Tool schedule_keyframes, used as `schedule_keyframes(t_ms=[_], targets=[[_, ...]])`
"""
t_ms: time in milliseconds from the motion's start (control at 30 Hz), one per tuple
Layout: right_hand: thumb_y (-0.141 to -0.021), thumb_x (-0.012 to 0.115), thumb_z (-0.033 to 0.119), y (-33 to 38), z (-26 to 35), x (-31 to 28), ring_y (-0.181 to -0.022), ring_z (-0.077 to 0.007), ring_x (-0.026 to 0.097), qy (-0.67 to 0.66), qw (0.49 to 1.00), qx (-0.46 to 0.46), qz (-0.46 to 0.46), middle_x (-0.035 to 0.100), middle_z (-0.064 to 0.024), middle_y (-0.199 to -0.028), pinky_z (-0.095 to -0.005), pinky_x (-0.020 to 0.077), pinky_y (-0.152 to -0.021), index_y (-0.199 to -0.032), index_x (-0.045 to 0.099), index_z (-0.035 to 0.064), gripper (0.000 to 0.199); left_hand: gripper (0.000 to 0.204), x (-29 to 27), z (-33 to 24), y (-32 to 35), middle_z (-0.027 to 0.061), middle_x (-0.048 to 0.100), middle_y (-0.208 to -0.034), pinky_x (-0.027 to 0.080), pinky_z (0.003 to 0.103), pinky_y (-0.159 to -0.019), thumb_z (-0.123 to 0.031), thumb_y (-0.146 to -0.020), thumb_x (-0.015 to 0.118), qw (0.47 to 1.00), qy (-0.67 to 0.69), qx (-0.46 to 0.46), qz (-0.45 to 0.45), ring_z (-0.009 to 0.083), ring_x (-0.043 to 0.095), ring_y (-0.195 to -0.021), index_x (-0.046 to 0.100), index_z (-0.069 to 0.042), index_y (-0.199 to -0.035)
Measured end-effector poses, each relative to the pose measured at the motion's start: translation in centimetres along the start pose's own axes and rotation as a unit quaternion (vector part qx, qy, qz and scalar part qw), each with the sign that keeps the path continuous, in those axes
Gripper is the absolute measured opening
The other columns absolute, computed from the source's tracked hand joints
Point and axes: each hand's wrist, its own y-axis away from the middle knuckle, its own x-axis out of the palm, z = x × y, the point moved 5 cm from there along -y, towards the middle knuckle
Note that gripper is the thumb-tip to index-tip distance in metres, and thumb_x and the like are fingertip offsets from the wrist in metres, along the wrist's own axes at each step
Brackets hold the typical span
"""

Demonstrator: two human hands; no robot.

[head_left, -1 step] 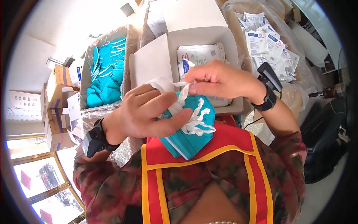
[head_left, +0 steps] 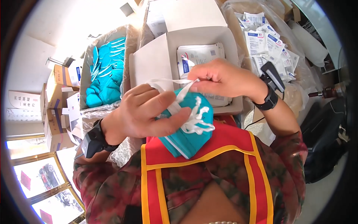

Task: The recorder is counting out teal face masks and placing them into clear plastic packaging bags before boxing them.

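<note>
Over my lap, my left hand [head_left: 143, 112] is closed around a few teal face masks [head_left: 195, 143] stacked together, its thumb across the near side. White elastic straps [head_left: 197, 125] bunch in loops on top of the masks. Between the thumb and fingers of my right hand [head_left: 220, 78], at the far edge of the masks, a white strap [head_left: 183, 95] is pinched. Part of it stretches in a line across to my left fingers. The left hand's fingertips are partly hidden behind the masks.
Just ahead stands an open white carton [head_left: 149, 63] with flat white packets [head_left: 203, 56] inside. A lined box of teal masks [head_left: 108, 71] is at left, and a plastic-lined box of loose packets [head_left: 274, 46] at right. Stacked cartons [head_left: 57, 97] stand far left.
The strap between my hands is straighter and tauter than before. My right hand has shifted slightly up and away. The left hand stays almost in place around the masks.
</note>
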Motion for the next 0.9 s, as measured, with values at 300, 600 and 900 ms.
schedule_keyframes(t_ms=[300,600,900], targets=[[-0.092,0.055,0.02,1.7,1.8,-1.1,-0.052,-0.0037,0.039,-0.116,0.989,0.094,-0.012,0.045,0.0046,-0.058,-0.0229,0.0303,-0.047,-0.088,0.064,0.0027,0.02,0.055,0.9,1.8,0.1,0.0109,0.062,-0.092,0.052,0.037,-0.064,-0.011,-0.066,0.07,0.981,0.047,-0.182,0.051,0.0272,0.065,-0.073,0.055,-0.005,-0.119],[-0.094,0.05,0.02,1.5,0.5,0.1,-0.054,-0.003,0.039,-0.193,0.967,0.162,-0.032,0.045,0.0037,-0.062,-0.0224,0.0295,-0.047,-0.108,0.063,0.0028,0.026,0.05,1.5,1.7,-0.1,0.0097,0.061,-0.084,0.052,0.036,-0.064,-0.013,-0.06,0.075,0.983,0.006,-0.146,0.108,0.0264,0.064,-0.073,0.057,-0.002,-0.106],[-0.087,0.056,0.015,2.4,3.3,-1.6,-0.062,-0.0374,0.059,0.427,0.895,-0.041,-0.12,0.057,-0.0159,-0.067,-0.0459,0.0447,-0.052,-0.086,0.05,0.0091,0.008,0.041,1.3,2.7,-0.1,0.0072,0.058,-0.08,0.049,0.035,-0.057,-0.014,-0.063,0.069,0.976,-0.006,-0.176,0.126,0.0242,0.062,-0.066,0.058,-0.003,-0.101]])
